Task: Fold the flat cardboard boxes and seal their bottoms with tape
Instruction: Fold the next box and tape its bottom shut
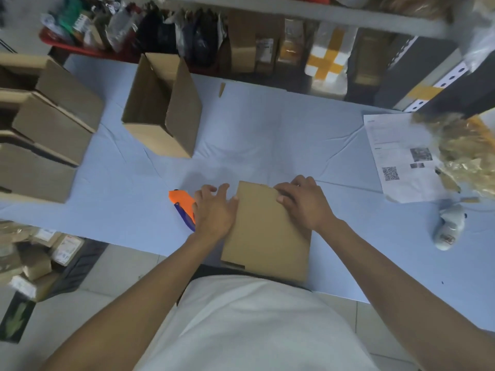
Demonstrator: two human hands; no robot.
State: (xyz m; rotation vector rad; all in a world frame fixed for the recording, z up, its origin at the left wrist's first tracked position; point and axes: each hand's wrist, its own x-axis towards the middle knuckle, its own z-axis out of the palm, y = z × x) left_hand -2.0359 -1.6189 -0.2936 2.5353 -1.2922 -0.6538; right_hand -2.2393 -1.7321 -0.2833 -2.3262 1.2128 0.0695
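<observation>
Dim, soft light; edges warped, perhaps motion-blurred.

A flat brown cardboard box (265,231) lay unfolded at the near edge of the light blue surface (267,135), its near end overhanging. An orange-and-blue tape dispenser (183,206) lay just left of it. An assembled box (163,108) stood open-topped farther back left.

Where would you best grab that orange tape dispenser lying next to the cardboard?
Probably by its orange body, coming from above and from the left. It lies flat on the blue table, and the left hand and the flat cardboard box crowd its right side. The dark blue end looks thin, maybe the blade.
</observation>
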